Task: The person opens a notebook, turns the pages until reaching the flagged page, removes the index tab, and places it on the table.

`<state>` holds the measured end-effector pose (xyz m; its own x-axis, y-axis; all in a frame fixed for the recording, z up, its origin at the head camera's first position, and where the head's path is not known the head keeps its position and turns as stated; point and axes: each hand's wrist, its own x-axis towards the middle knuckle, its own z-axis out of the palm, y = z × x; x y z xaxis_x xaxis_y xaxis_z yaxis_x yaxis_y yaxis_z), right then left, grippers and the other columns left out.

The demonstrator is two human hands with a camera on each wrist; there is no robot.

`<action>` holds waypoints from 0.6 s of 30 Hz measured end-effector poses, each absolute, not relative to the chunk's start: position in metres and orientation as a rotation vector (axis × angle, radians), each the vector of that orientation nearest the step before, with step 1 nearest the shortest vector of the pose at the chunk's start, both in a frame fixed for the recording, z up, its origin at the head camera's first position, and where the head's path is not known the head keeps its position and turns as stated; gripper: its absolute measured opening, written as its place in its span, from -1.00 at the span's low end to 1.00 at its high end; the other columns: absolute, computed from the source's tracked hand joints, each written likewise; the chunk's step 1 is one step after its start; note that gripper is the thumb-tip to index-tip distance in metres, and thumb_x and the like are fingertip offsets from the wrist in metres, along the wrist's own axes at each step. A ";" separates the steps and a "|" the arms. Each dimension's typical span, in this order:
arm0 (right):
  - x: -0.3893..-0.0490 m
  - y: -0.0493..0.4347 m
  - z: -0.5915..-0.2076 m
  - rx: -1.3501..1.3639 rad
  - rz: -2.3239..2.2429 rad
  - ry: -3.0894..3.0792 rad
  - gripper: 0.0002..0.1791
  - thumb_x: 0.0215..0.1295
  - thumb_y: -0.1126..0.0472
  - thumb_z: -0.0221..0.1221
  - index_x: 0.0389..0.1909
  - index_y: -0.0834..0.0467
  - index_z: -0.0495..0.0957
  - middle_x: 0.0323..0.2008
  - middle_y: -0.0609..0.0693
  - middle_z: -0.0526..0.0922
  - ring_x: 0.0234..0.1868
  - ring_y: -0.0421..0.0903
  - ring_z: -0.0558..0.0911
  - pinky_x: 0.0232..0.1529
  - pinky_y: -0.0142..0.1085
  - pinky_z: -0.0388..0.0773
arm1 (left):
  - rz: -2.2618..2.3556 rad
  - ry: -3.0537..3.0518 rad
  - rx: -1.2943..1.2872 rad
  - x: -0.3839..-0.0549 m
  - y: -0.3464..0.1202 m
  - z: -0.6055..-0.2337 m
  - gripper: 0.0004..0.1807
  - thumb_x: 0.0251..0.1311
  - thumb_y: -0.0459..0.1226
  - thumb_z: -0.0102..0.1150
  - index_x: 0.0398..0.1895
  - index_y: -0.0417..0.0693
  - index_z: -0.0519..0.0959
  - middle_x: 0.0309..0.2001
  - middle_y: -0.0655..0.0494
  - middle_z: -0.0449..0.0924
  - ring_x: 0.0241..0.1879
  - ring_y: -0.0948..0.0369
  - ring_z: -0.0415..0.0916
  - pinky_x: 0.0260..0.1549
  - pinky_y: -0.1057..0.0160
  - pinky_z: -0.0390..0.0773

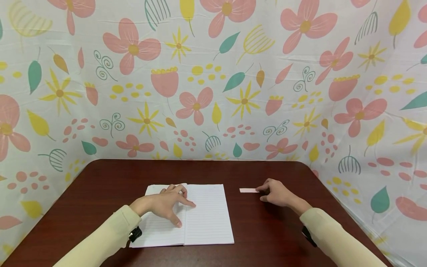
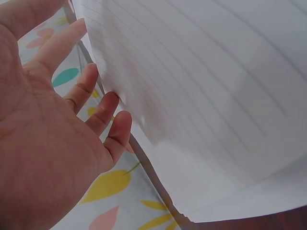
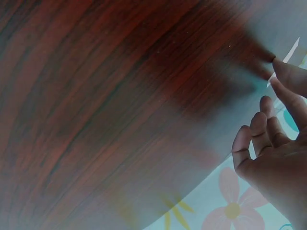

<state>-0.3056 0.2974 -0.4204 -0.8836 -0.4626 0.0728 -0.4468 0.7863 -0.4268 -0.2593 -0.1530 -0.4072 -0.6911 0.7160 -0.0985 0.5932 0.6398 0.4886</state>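
Note:
An open lined notebook (image 1: 208,218) lies on the table, its pages blank apart from the printed lines. My left hand (image 1: 168,204) rests over its left page and centre fold with the fingers spread. In the left wrist view several fingertips of the left hand (image 2: 62,124) touch or nearly touch the lined page (image 2: 201,96). To the notebook's right lies a narrow pale pink paper strip (image 1: 248,190). My right hand (image 1: 275,193) is at its right end, fingertips on or beside it. The right wrist view shows thumb and index finger apart at the strip (image 3: 291,51).
The dark reddish-brown wooden table (image 1: 197,170) has rounded far corners. A white curtain (image 1: 213,137) printed with flowers and leaves hangs behind it and along both sides. Both sleeves are pale, and a black wrist device (image 1: 135,234) sits by the left cuff.

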 end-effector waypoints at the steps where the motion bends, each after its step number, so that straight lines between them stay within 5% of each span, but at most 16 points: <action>1: -0.305 0.298 -0.421 -0.739 -0.690 2.941 -0.64 0.24 0.32 0.47 0.06 0.29 0.76 -0.12 0.09 0.60 -0.19 0.03 0.57 -0.19 -0.11 0.52 | 0.622 2.580 1.058 -0.259 -0.153 -0.407 -0.27 -0.06 -0.06 0.68 0.30 0.22 0.70 0.09 0.24 0.24 0.04 0.14 0.14 -0.06 0.02 0.27; 11: -0.296 0.298 -0.421 -0.652 -0.733 3.005 -0.60 0.22 0.30 0.48 0.07 0.34 0.75 -0.12 0.10 0.63 -0.14 0.04 0.61 -0.12 -0.04 0.57 | 0.655 2.627 1.086 -0.253 -0.157 -0.408 -0.27 0.04 -0.02 0.61 0.36 0.16 0.65 0.21 0.15 0.32 0.24 0.00 0.20 0.07 -0.19 0.29; 18: -0.272 0.284 -0.407 -0.644 -0.668 3.127 -0.45 0.26 0.05 0.49 0.17 0.29 0.71 0.08 0.24 0.63 0.07 0.21 0.63 -0.01 0.18 0.57 | 0.777 2.777 1.031 -0.243 -0.171 -0.405 -0.37 0.21 -0.08 0.52 0.36 0.03 0.64 0.23 0.04 0.41 0.23 -0.09 0.28 0.10 -0.31 0.29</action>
<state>-0.2722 0.2844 -0.4068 -0.9150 -0.3528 0.1956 -0.4019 0.8386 -0.3678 -0.2426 -0.1711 -0.4052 -0.7707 0.6295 0.0988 0.5893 0.6452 0.4862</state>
